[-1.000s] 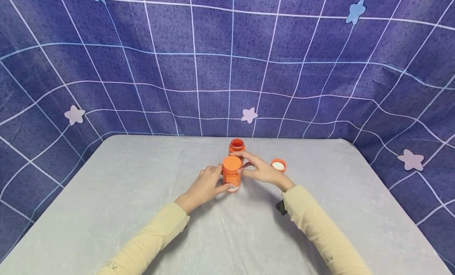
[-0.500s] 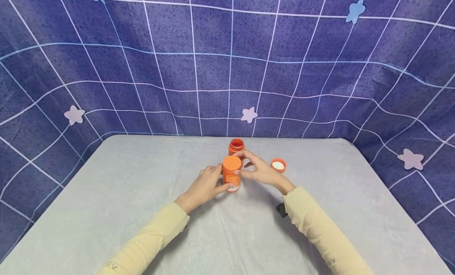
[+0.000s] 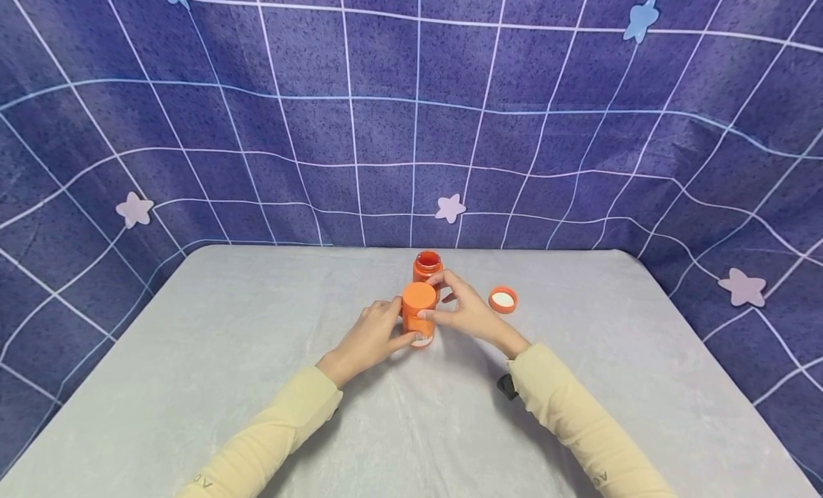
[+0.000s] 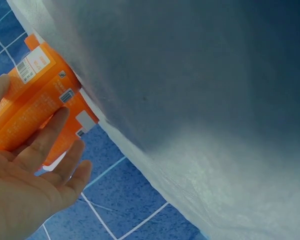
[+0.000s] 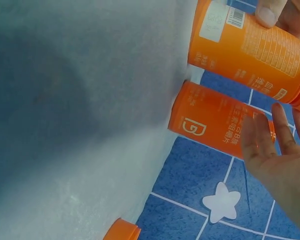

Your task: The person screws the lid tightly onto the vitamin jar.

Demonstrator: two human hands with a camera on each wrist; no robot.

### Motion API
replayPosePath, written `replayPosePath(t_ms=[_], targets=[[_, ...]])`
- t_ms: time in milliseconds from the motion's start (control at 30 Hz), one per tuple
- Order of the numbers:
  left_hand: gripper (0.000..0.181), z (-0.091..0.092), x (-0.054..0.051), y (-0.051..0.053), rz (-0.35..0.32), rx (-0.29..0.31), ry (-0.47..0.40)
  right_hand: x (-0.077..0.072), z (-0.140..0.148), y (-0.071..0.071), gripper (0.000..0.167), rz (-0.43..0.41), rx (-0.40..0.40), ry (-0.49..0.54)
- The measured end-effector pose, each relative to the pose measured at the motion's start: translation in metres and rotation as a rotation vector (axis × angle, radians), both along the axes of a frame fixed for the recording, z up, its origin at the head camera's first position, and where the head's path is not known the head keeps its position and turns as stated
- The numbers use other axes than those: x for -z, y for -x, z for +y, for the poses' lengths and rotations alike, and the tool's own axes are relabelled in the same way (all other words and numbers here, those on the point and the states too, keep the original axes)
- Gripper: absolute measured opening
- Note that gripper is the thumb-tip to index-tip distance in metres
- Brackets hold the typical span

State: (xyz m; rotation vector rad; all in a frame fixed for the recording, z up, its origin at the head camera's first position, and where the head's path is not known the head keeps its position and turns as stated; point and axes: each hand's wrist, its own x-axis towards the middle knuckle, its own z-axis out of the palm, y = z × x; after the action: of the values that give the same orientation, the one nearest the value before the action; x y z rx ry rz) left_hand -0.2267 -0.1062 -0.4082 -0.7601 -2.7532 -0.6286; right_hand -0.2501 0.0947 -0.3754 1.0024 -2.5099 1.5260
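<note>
An orange supplement bottle (image 3: pixel 422 325) stands upright on the table with its orange cap (image 3: pixel 419 296) on. My left hand (image 3: pixel 366 339) grips its body from the left, thumb in front; in the left wrist view the fingers (image 4: pixel 45 137) lie along its printed side. From the right, my right hand (image 3: pixel 472 314) holds the cap, thumb at its front lower edge and forefinger behind. A second orange bottle (image 3: pixel 422 269) stands just behind, its mouth uncovered; in the right wrist view its label (image 5: pixel 210 117) shows, partly behind my right fingers.
A loose orange cap (image 3: pixel 503 299) lies with its white inside up, right of the bottles. Grey-white cloth covers the table (image 3: pixel 257 298). A blue-purple curtain (image 3: pixel 386 126) with grid lines and stars hangs behind. A small black object (image 3: pixel 508 386) shows under the right wrist.
My right thumb has slid left across the front of the cap while the forefinger has shifted right behind it. The left hand and both bottles stay in place.
</note>
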Motion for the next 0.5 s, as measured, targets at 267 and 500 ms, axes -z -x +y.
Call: replayPosePath(t_ms=[267, 500], targets=[[0.055, 0.000, 0.000, 0.000, 0.003, -0.001, 0.003, -0.017, -0.001, -0.011, 0.045, -0.003, -0.042, -0.008], [0.055, 0.000, 0.000, 0.001, 0.001, -0.002, -0.002, 0.003, 0.006, 0.012, 0.050, 0.019, -0.124, -0.072]])
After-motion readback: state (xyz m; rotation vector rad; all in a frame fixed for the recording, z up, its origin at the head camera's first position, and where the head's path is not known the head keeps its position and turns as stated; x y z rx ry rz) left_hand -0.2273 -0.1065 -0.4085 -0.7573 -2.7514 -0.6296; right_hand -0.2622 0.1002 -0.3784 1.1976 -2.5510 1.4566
